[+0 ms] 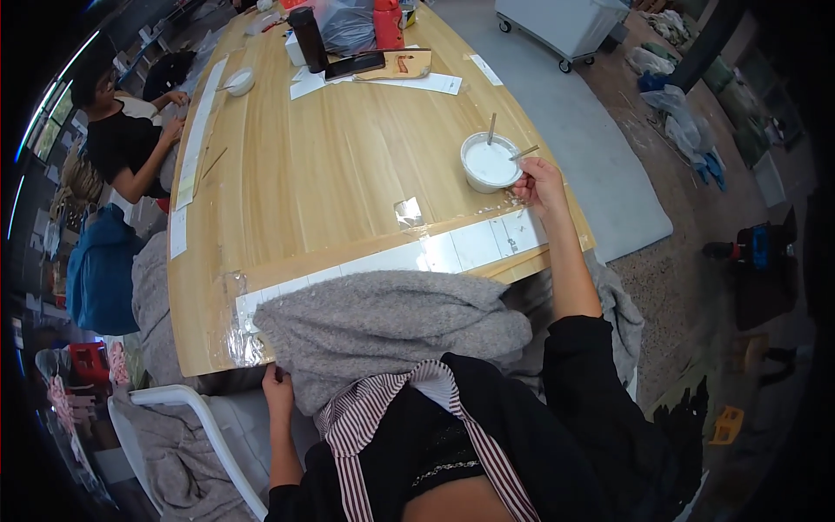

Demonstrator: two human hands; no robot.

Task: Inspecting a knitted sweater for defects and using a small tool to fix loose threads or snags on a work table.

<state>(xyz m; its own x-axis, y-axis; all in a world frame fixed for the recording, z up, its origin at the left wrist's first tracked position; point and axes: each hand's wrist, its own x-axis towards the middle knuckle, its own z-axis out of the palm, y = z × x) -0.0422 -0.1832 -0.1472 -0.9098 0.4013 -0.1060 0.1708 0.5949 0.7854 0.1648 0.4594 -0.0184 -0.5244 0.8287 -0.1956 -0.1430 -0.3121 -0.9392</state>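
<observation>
A grey knit garment lies bunched over the near edge of the wooden table and hangs into my lap. Beside its left edge, just below the tabletop, my left hand has its fingers curled; they are partly hidden, so what they hold cannot be made out. My right hand is at the right rim of a pale bowl with white contents. Its fingers are pinched together; anything between them is too small to tell. Two thin sticks stand in the bowl, one upright, the other leaning right above my fingers.
White strips are taped along the table's near edge. A second small bowl stands far left, near a person working there. Dark tumbler, red bottle and phone sit at the far end. A white-rimmed bin stands left.
</observation>
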